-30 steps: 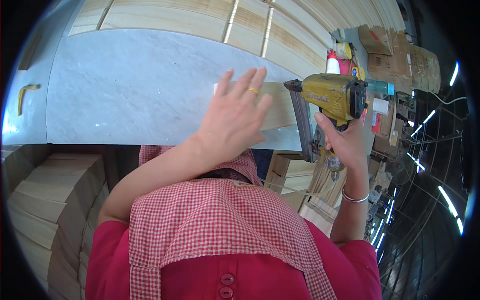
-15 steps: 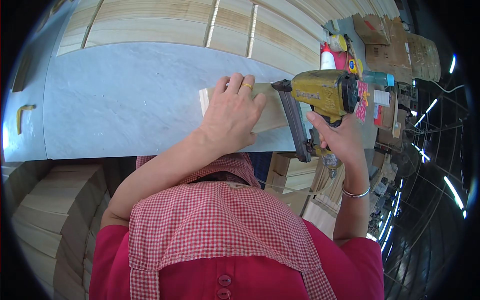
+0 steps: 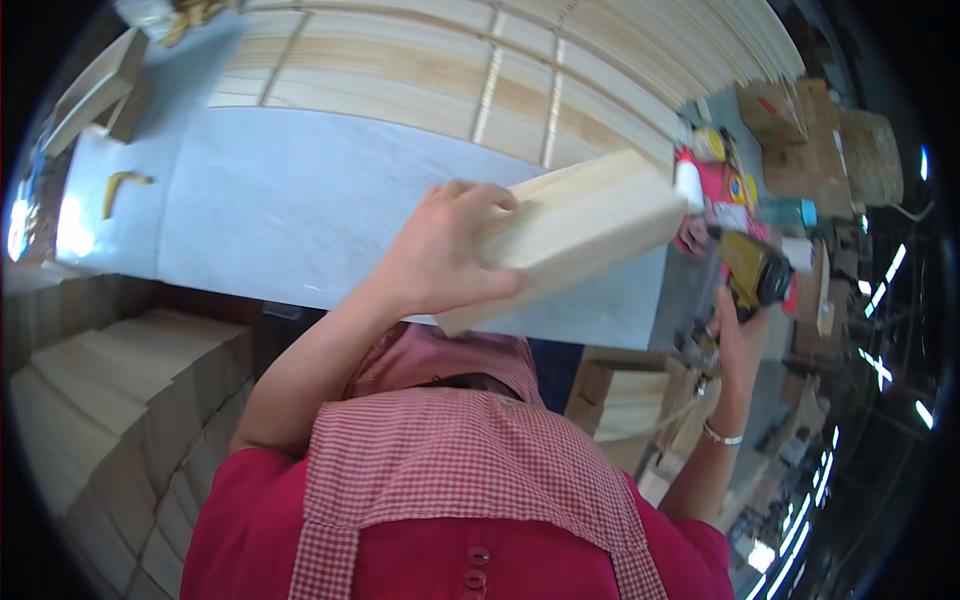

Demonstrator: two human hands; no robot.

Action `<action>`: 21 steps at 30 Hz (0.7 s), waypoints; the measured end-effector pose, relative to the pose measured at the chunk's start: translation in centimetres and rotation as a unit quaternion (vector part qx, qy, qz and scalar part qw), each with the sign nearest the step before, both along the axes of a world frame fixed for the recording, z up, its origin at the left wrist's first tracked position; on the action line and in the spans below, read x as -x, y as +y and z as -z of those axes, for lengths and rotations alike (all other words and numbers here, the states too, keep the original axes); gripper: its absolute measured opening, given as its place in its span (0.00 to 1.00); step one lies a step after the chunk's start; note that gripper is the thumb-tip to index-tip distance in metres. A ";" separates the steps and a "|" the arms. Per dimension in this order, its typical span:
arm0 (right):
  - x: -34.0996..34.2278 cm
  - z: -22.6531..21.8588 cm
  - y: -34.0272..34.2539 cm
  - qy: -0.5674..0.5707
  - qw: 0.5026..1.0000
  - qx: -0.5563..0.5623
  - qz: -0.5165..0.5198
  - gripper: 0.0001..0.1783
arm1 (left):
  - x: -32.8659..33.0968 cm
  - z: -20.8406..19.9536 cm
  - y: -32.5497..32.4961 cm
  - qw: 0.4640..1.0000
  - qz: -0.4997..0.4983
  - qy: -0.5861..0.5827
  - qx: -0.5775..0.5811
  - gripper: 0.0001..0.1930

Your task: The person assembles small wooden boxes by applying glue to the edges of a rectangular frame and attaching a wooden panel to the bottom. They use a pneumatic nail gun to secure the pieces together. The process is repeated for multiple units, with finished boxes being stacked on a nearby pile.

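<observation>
My left hand (image 3: 455,250) grips a pale wooden box-like piece (image 3: 590,215) by its left end, thumb on the near side and fingers over the far side. The piece is tilted and lifted off the blue-grey tabletop (image 3: 290,200), its near corner reaching past the table's front edge. Off to the right, my right hand (image 3: 738,325) is wrapped round the handle of a yellow and black nail gun (image 3: 752,268). The nail gun stands apart from the wood, beyond the tabletop's right end. Motion blurs both hands somewhat.
Long wooden boards (image 3: 400,65) lie along the far side. A yellow bent object (image 3: 120,190) rests at the left. At the right are a teal-capped bottle (image 3: 790,211), a yellow-and-white tub (image 3: 708,145) and cardboard boxes (image 3: 800,150). Stacked wooden pieces (image 3: 130,380) stand below left.
The nail gun has moved right, away from the wood. My left hand has raised and tilted the wooden piece off the table. The whole view has shifted and turned slightly.
</observation>
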State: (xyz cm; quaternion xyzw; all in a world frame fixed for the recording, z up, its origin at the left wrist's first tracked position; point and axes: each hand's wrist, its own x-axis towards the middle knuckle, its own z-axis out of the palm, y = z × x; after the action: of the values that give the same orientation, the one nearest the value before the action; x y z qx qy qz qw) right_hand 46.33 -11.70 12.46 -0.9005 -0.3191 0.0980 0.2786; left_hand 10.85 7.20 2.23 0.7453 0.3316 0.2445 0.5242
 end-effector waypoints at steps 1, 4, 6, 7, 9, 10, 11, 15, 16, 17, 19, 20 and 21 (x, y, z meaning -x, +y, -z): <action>-2.6 1.6 -2.2 0.007 1.000 -0.004 -0.014 0.25 | 2.1 0.1 0.5 0.987 -0.004 -0.057 0.152 0.32; -8.5 7.8 -6.0 -0.163 0.981 0.080 -0.066 0.33 | 8.4 2.6 0.1 0.811 -0.098 -0.265 0.513 0.32; -10.1 10.5 -6.1 -0.233 0.959 0.154 -0.046 0.36 | 11.7 2.8 -0.8 0.790 -0.203 -0.307 0.490 0.26; -10.9 11.7 -6.4 -0.255 0.950 0.175 -0.038 0.37 | 13.3 4.6 -1.1 0.782 -0.218 -0.310 0.496 0.25; -11.3 13.4 -6.3 -0.256 0.939 0.228 -0.002 0.38 | 16.6 6.2 -1.6 0.820 -0.192 -0.278 0.462 0.22; -11.0 13.4 -6.0 -0.237 0.936 0.260 0.028 0.38 | 17.2 5.4 -2.0 0.869 -0.238 -0.178 0.395 0.22; -10.7 13.3 -5.6 -0.231 0.936 0.262 0.041 0.38 | 17.1 4.4 -2.4 0.900 -0.282 -0.074 0.324 0.21; -13.0 15.4 -6.6 -0.237 0.939 0.241 0.055 0.37 | 16.2 0.7 -5.5 0.918 -0.349 0.153 -0.112 0.24; -13.1 15.5 -6.0 -0.247 0.941 0.227 0.044 0.36 | 15.6 0.0 -7.0 0.903 -0.337 0.151 -0.219 0.25; -12.9 15.5 -6.0 -0.339 0.918 0.203 0.031 0.33 | 14.8 -1.1 -8.6 0.914 -0.301 0.153 -0.225 0.26; -12.4 14.7 -5.3 -0.363 0.926 0.100 0.020 0.32 | 14.3 -0.8 -10.4 0.889 -0.193 0.258 -0.325 0.28; -11.7 14.3 -5.1 -0.373 0.926 0.052 0.014 0.31 | 14.2 -0.3 -11.0 0.867 -0.135 0.310 -0.366 0.29; -10.6 14.4 -4.1 -0.346 0.938 -0.007 -0.025 0.28 | 13.8 0.3 -11.4 0.838 -0.110 0.334 -0.417 0.24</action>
State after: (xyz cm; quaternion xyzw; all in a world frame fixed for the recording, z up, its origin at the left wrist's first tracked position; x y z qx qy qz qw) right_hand 56.96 -15.76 -1.95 -0.8686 -0.4187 -0.2154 0.1546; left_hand -2.92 -4.18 1.96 0.8883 0.4333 0.1520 -0.0093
